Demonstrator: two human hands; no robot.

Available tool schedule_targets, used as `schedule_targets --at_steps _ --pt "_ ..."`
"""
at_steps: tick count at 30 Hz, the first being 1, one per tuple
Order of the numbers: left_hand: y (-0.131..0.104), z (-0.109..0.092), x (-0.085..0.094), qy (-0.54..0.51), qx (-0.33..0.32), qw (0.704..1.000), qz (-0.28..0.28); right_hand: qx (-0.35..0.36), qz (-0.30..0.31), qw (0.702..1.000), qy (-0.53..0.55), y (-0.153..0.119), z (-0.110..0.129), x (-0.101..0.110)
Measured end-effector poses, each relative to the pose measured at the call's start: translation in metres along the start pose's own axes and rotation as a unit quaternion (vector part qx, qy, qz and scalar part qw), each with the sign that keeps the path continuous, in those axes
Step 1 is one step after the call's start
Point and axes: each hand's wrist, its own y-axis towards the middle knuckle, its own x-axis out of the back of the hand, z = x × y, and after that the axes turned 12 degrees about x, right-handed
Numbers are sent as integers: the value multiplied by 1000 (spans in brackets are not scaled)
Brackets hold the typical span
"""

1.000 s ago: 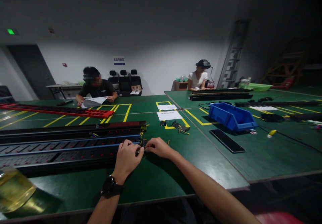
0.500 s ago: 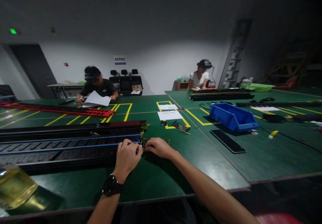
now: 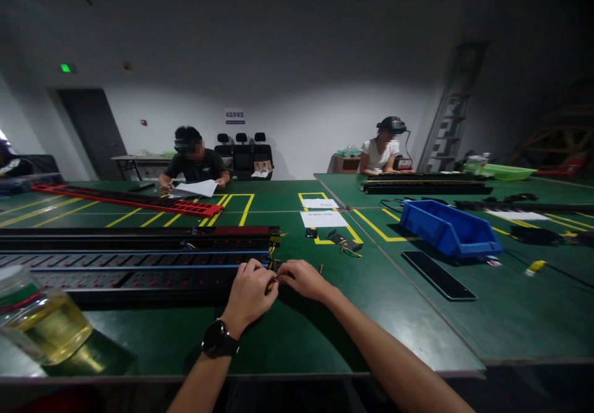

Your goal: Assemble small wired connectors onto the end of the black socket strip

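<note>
My left hand (image 3: 253, 292), with a black watch on its wrist, is closed at the right end of a long black slotted rail assembly (image 3: 153, 278) with blue edge strips and red dots. A bit of yellow shows by its fingertips. My right hand (image 3: 304, 279) is pinched just beside it, fingertips nearly meeting the left ones. What the fingers grip is small and mostly hidden. Thin yellow wires (image 3: 273, 247) stick out from the assembly's end above my hands. A small brass-coloured piece (image 3: 320, 269) stands on the table just beyond my right hand.
A bottle of yellow liquid (image 3: 49, 326) stands front left. To the right are a phone (image 3: 439, 275) and a blue bin (image 3: 448, 230). Small black parts with yellow wires (image 3: 347, 243) and paper labels (image 3: 323, 219) lie ahead. Behind a red frame (image 3: 130, 201), a person (image 3: 197, 162) handles paper; another sits right.
The camera view has swung left, shifting the scene rightward. My hands stay at the assembly's end, with their fingertips closer together. The person across has lowered the paper.
</note>
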Motion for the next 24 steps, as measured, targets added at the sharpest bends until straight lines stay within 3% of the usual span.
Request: schedule_targets --at_steps 12,24 --pt "-3 -1 -5 65 44 997 -26 -17 2 1000 -5 -2 0 -2" --pt "-2 4 -11 60 2 998 -18 -30 16 999 -11 -2 -1 -1"
